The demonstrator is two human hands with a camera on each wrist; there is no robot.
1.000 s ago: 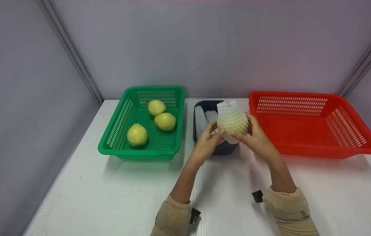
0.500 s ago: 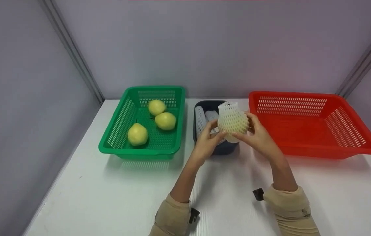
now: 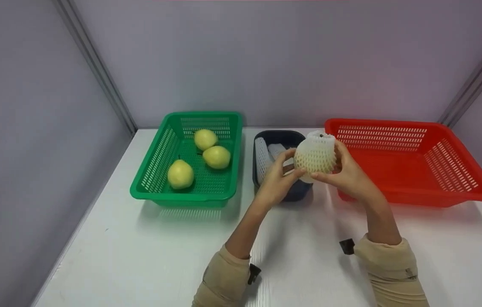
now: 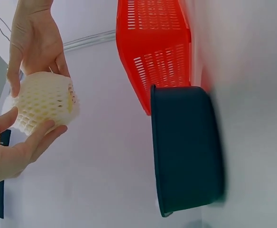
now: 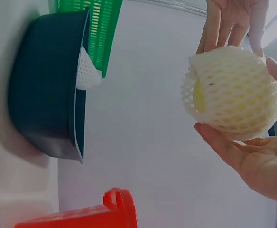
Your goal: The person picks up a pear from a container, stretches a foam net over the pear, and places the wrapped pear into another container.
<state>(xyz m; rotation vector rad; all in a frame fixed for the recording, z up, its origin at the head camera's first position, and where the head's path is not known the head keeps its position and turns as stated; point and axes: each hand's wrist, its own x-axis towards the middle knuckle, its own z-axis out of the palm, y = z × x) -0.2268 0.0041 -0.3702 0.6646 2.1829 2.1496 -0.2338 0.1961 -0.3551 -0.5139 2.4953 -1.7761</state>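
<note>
A yellow pear in a white foam net sleeve (image 3: 315,158) is held up between both hands, over the right side of a dark bin (image 3: 297,192). From the left, my left hand (image 3: 278,181) grips it with thumb and fingers. My right hand (image 3: 349,177) grips its other side, thumb in front. The left wrist view shows the netted pear (image 4: 46,99) between the two sets of fingers. In the right wrist view, bare yellow skin shows through an opening in the sleeve (image 5: 238,92). More folded white net sleeves (image 3: 262,157) lie in the bin.
On the left stands a green basket (image 3: 185,197) with three bare pears, one of them the front pear (image 3: 180,174). A red basket (image 3: 411,196) is at the right, with its bottom bare. All stand on a white table (image 3: 160,256) before a pale wall.
Both hands have moved slightly to the right, carrying the netted pear toward the red basket. The sleeve's upper end stands less tall above the pear than before.
</note>
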